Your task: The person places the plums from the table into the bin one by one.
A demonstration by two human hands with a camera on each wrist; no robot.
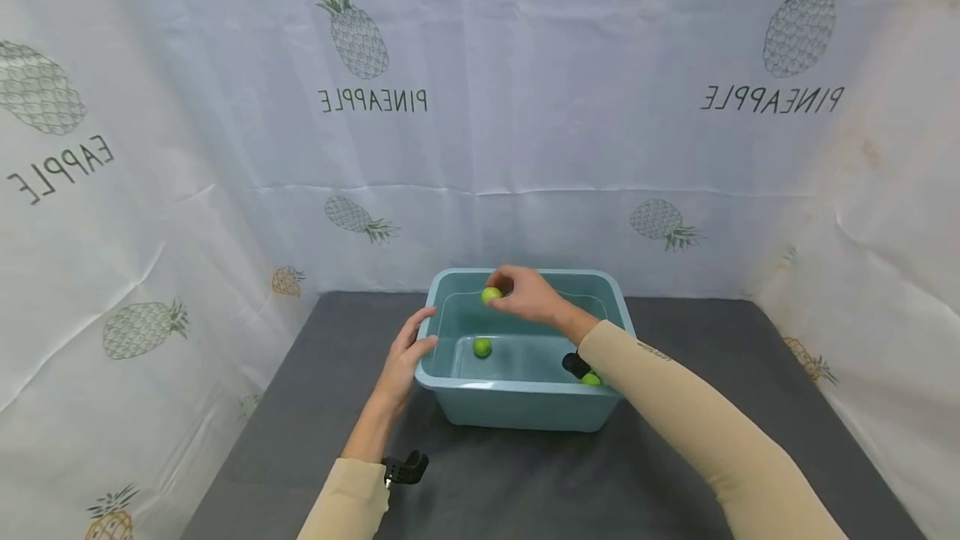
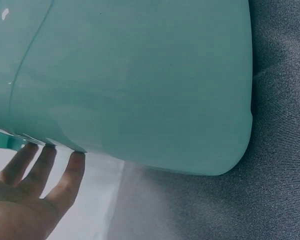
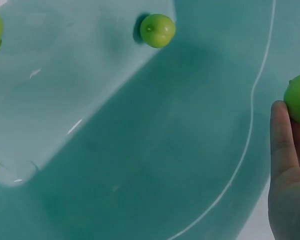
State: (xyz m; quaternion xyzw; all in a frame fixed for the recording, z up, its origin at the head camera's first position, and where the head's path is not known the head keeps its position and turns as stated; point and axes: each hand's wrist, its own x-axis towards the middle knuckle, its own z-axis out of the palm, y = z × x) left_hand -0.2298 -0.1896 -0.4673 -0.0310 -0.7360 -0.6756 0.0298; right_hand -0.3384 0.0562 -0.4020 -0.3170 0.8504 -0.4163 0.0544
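A teal plastic basin (image 1: 517, 407) stands on the dark table. Over its inside, toward the back left, my right hand (image 1: 528, 297) pinches a lime (image 1: 491, 294) between thumb and fingers. The right wrist view also has this held lime (image 3: 299, 100) at its right edge. My left hand (image 1: 399, 365) touches the basin's left rim; in the left wrist view its fingertips (image 2: 76, 162) rest against the basin's side. One lime (image 1: 482, 347) lies alone on the basin floor. More limes (image 1: 591, 378) lie at the front right corner, partly hidden by my right forearm.
A dark grey cloth (image 1: 300, 440) covers the table under and around the basin. White curtains (image 1: 517, 107) with printed pineapples hang behind it and on both sides. Each wrist bears a black strap (image 1: 407, 467).
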